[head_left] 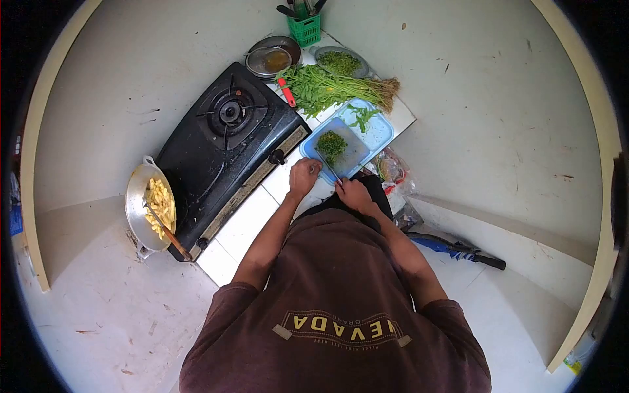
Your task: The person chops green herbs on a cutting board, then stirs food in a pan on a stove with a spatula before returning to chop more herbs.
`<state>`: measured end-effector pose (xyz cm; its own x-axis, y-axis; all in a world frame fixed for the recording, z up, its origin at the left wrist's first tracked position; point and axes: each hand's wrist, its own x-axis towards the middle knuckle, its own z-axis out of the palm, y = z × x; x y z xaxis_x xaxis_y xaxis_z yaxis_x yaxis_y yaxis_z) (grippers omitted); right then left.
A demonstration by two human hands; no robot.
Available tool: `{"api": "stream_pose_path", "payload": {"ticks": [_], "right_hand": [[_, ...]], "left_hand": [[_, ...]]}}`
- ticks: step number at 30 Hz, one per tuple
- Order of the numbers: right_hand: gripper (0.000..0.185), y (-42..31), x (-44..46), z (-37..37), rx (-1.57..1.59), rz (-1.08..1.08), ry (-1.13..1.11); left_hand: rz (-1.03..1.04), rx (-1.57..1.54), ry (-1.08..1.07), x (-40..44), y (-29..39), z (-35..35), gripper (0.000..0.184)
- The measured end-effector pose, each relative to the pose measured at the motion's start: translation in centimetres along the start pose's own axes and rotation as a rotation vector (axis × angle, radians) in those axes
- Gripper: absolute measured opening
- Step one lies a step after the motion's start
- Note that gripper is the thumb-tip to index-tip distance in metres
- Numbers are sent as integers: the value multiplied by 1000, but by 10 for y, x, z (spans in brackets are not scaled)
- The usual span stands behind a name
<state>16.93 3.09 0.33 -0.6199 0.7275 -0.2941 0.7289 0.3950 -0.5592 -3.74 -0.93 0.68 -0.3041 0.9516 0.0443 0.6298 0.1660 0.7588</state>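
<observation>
My right hand (354,195) grips a knife (331,171), its thin blade slanting up and left over a blue plastic tray (385,126). Just beyond the blade, a heap of finely chopped green leaves (332,145) lies on a translucent cutting mat (357,150) in the tray. My left hand (305,175) is closed with curled fingers at the tray's near left corner; what it holds, if anything, is too small to make out. Some uncut leaves (362,118) rest at the tray's far end.
Left of the tray stands a black gas stove (196,170), with a pan of yellow pieces (134,209) on its far burner. Behind the tray lie a bunch of leafy greens (321,88), a red-handled utensil (286,92), a strainer (262,62), a bowl of chopped greens (341,63) and a green basket (304,31).
</observation>
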Motion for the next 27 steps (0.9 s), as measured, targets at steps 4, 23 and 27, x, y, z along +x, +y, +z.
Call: {"api": "stream_pose_path", "payload": {"ticks": [4, 23, 27], "right_hand": [[43, 2, -2, 1, 12, -61, 23], [43, -7, 19, 4, -121, -49, -8], [42, -5, 7, -2, -97, -20, -24]], "left_hand": [[-123, -22, -13, 3, 3, 3, 6], [122, 281, 63, -13, 4, 8, 10], [34, 159, 94, -9, -3, 12, 8]]}}
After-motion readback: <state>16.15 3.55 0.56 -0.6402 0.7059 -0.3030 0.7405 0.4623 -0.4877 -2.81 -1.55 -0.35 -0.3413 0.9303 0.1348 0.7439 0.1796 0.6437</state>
